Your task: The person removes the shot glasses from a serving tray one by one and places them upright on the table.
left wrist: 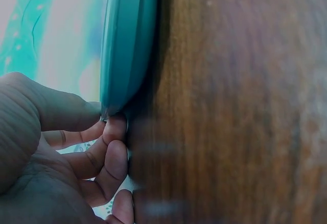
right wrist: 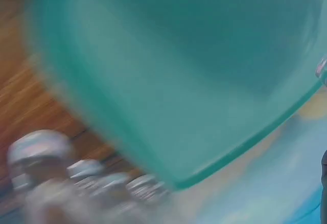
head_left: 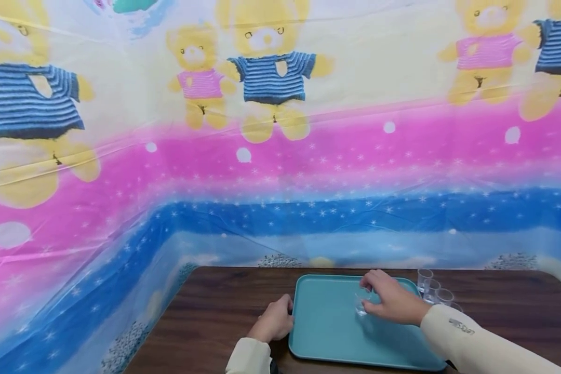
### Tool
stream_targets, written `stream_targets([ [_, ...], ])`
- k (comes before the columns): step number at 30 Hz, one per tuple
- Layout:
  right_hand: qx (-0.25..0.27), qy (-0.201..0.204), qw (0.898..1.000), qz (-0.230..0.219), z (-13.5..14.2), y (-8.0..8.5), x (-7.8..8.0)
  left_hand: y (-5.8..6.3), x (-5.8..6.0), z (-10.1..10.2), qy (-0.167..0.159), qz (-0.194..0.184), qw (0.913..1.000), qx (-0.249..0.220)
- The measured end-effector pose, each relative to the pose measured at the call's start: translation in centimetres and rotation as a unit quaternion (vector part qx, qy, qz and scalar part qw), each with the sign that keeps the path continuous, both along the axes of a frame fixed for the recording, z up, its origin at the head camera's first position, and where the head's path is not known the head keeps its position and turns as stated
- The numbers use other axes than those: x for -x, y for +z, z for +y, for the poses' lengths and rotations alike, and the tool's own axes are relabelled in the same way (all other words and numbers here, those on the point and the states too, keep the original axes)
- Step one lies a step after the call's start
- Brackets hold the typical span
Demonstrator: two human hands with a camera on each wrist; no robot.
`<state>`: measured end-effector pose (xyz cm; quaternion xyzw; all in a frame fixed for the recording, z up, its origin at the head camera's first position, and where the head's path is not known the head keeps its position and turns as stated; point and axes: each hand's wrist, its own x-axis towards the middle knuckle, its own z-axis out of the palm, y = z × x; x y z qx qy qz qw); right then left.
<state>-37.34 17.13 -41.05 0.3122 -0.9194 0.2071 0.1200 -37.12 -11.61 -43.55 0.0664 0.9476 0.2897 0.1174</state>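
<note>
A teal tray (head_left: 327, 324) lies on the dark wooden table. At its left edge my left hand (head_left: 275, 318) grips the rim. In the left wrist view the thumb (left wrist: 71, 109) lies on the tray's rim (left wrist: 120, 45), with a fingertip under it and the other fingers curled by the tabletop. Over the tray's right half, my right hand (head_left: 395, 301) holds a small clear cup (head_left: 361, 306) between thumb and fingers, close above the tray surface. In the right wrist view this cup is hidden and the picture is blurred.
Several clear cups (head_left: 431, 292) stand in a row on the table just beyond the tray's right edge, partly behind the right sleeve (head_left: 467, 332). A printed cloth (head_left: 280, 218) with bears hangs behind and left of the table (head_left: 224, 296).
</note>
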Motion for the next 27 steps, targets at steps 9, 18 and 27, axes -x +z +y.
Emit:
stream_targets([
  [9,-0.036,-0.046,0.998,0.016,6.2,1.3,-2.6,-0.2,-0.1,0.0,-0.008,0.019,0.9996,-0.019],
  [18,-0.036,-0.075,0.997,0.002,10.4,1.5,-5.5,-0.2,-0.2,-0.2,-0.005,0.011,0.9994,-0.032],
  [27,-0.027,-0.091,0.995,0.026,13.4,0.4,-7.9,-0.3,0.0,0.3,-0.022,0.011,0.9988,-0.042],
])
